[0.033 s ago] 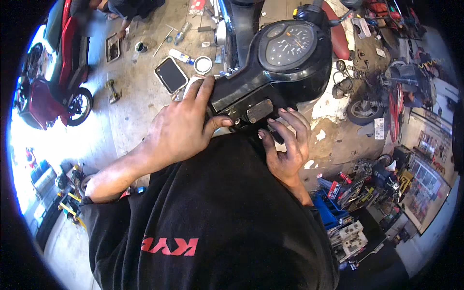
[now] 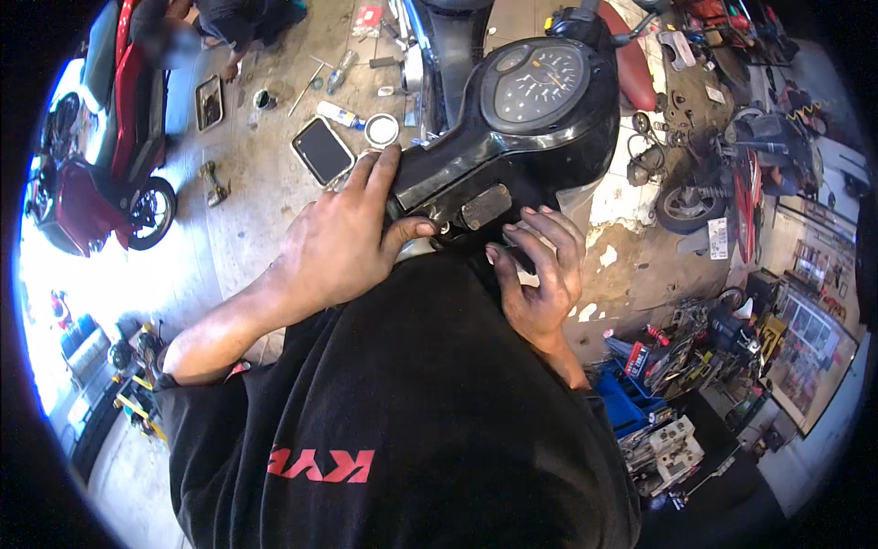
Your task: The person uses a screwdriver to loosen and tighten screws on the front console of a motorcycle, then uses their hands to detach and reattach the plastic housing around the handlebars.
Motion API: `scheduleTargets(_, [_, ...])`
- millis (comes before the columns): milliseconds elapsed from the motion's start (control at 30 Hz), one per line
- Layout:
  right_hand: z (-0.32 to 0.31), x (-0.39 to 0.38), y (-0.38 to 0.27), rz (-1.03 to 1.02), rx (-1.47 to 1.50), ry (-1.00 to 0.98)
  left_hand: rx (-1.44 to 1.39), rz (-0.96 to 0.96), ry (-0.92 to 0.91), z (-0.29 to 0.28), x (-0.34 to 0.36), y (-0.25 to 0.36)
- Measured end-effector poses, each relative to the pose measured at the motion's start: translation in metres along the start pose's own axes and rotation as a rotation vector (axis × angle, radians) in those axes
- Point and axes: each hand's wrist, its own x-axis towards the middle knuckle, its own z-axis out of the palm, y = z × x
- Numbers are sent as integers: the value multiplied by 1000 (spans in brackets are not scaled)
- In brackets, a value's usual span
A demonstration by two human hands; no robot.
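Note:
A black scooter handlebar cover (image 2: pixel 512 156) with a round speedometer (image 2: pixel 540 87) stands right in front of me. My left hand (image 2: pixel 343 242) grips the cover's left side, fingers over the top and thumb pressed under it near a small grey plate (image 2: pixel 485 206). My right hand (image 2: pixel 540 274) is at the cover's lower rear edge with its fingers curled onto the dark part beneath. My black shirt hides what lies below both hands.
A red motorbike (image 2: pixel 91 183) is parked at left. On the concrete floor lie a dark flat tray (image 2: pixel 322 149), a round tin (image 2: pixel 381 131) and a spray can (image 2: pixel 338 114). Another person (image 2: pixel 238 18) crouches at the top. A wheel (image 2: pixel 686 206) and a blue crate (image 2: pixel 631 403) are at right.

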Motion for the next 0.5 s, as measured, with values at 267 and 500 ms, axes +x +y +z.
scheduleTargets(267, [1,-13,-5,35,-19,68,-3,27,11,1,1,-1])
scheduleTargets(500, [0,-12,-6,22,-6,101,7,64,32,4,2,-6])
